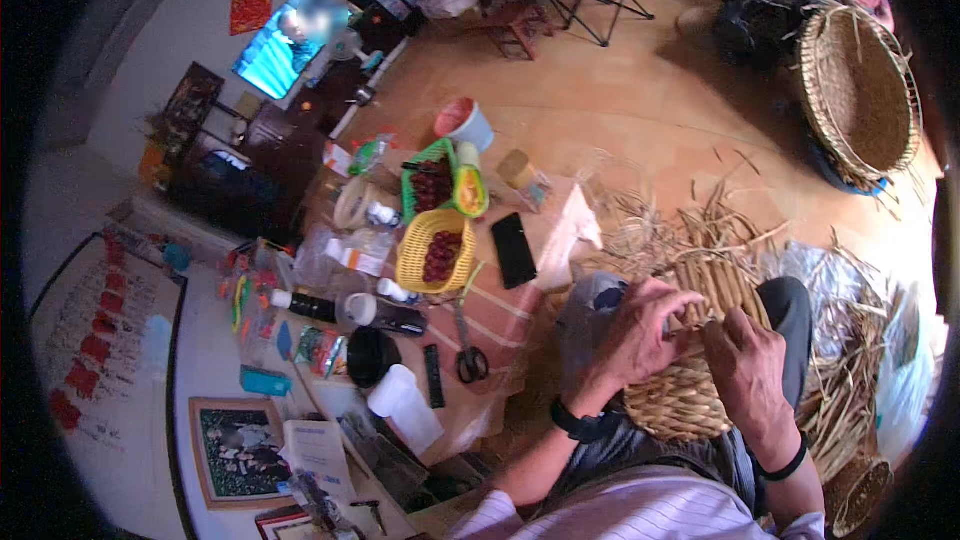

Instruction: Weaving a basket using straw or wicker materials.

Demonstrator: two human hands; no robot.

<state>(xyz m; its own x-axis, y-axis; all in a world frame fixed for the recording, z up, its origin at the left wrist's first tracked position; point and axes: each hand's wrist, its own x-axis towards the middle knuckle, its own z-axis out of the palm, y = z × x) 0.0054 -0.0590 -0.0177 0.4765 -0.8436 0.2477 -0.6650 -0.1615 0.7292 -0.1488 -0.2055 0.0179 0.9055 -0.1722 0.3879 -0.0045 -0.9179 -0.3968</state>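
A woven straw basket piece point(678, 405) rests on my lap, its braided side toward me. Thick straw rolls point(718, 285) stick out at its far side. My left hand point(645, 328) is at the piece's far left edge, thumb and fingers bent together in a pinch on the straw. Close beside it, my right hand point(748, 365) is closed on the straw at the right edge, with its back toward me. Just what strand passes between the fingertips is too small to tell.
Loose dry straw point(715, 225) lies on the floor ahead and to the right. A large woven basket point(860, 90) stands at the far right. On the low table to my left are scissors point(468, 345), a phone point(514, 250), a yellow basket of red fruit point(435, 250) and several bottles.
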